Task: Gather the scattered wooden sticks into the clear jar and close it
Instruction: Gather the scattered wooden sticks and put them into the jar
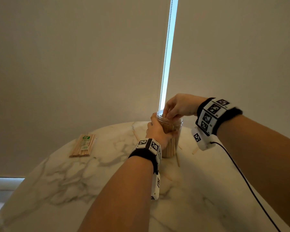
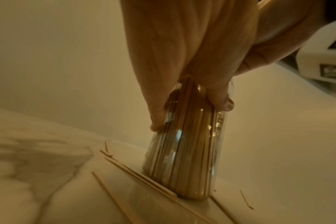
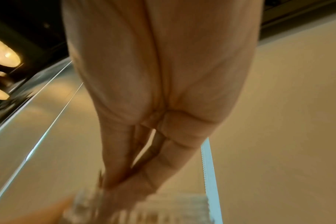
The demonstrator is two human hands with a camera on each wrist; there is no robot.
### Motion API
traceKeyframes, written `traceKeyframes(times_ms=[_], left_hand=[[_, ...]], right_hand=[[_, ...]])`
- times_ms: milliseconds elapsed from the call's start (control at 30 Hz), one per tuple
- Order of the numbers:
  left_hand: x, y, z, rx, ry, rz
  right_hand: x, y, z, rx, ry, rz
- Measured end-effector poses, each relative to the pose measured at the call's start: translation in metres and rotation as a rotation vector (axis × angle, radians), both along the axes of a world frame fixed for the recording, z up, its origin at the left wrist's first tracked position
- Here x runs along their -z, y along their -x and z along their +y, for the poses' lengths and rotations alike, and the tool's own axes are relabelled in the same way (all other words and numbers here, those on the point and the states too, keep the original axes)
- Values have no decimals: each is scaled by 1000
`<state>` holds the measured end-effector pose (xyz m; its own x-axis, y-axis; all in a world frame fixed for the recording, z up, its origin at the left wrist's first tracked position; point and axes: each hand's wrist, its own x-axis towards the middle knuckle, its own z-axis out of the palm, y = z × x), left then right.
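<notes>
The clear jar stands upright on the marble table, packed with wooden sticks. My left hand grips the jar's upper body from the near left, thumb and fingers wrapped round it. From above, my right hand dips into the jar's mouth, its fingertips pinched together among the stick tops; the blur hides exactly what they hold. Loose sticks lie at the jar's foot, and others lie near it. No lid is in view.
A wrapped packet of sticks lies at the table's left. A black cable hangs from my right wrist band across the table's right side. The wall and a blind cord stand close behind the jar.
</notes>
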<state>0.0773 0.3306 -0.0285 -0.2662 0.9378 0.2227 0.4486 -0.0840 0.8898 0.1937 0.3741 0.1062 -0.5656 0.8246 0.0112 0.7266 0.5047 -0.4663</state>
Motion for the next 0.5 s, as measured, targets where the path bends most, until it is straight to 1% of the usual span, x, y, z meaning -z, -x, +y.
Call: traceKeyframes(times_ms=[67,133,167,233,267,333,400,433,500], left_hand=[[-1,0,0,2,5,1],[-2,0,-1,-3,7,2],[-2,0,-1,-4,8,4],[-3,-1,-2,-5,9,8],[-3,-1,-2,-7,14,10],[-4,0,-1,-10,23,7],[-3,1,0,-7,22,-3],[-4,2,0,0,14,-18],[-8,8,-1,37,23,-34]], right_hand=[[7,7,2,29,-105,7],[10,14,-3,41,-165,-43],[9,16,-5,55,-129,-34],[4,17,-9,87,65,63],[2,16,-9,78,127,99],[1,16,-7,41,115,76],[3,15,-7,61,83,63],[4,13,-7,72,83,85],[4,5,-7,104,69,194]])
